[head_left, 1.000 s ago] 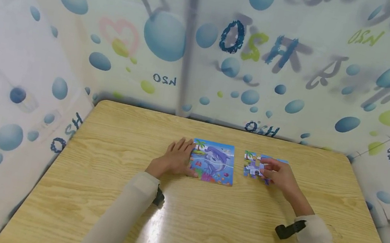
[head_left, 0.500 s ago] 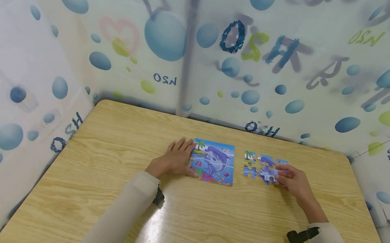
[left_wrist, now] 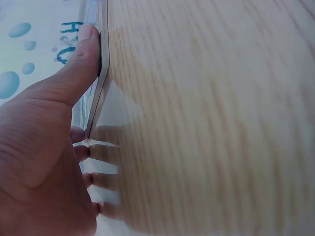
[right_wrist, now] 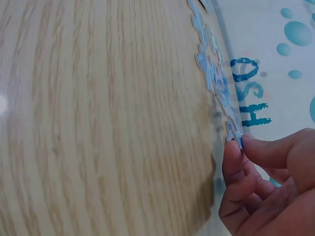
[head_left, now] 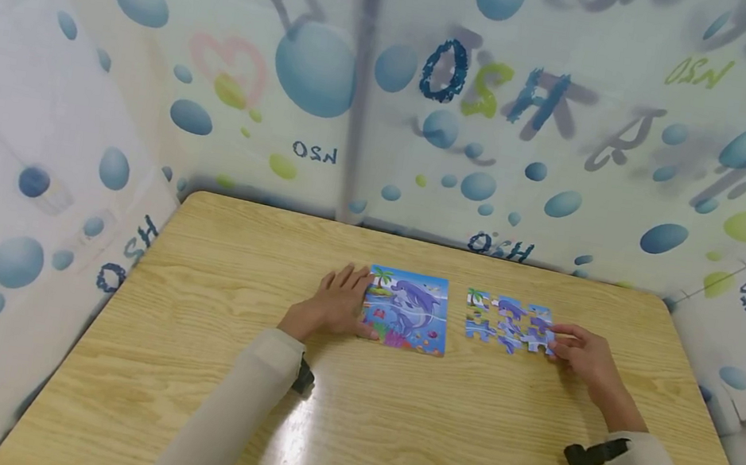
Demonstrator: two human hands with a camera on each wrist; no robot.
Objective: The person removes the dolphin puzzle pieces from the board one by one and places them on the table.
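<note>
A square dolphin picture board [head_left: 408,310] lies flat on the table. My left hand [head_left: 332,303] rests at its left edge, fingers spread and thumb over the lower left corner; in the left wrist view the thumb of that hand [left_wrist: 54,113] lies along the board's edge. To the right of the board, several puzzle pieces [head_left: 509,309] are laid out in separate columns. At the rightmost column my right hand [head_left: 587,358] pinches a puzzle piece [head_left: 538,341]. The right wrist view shows thumb and forefinger of the right hand [right_wrist: 275,172] gripping its edge, low over the table.
The wooden table [head_left: 386,435] reaches to a patterned curtain [head_left: 400,148] at the back and sides. Dark straps with small devices [head_left: 581,456] are on both wrists.
My right hand has moved right with the pinched piece, from the left column across to the rightmost one, uncovering the other pieces. The left hand and the board have stayed put.
</note>
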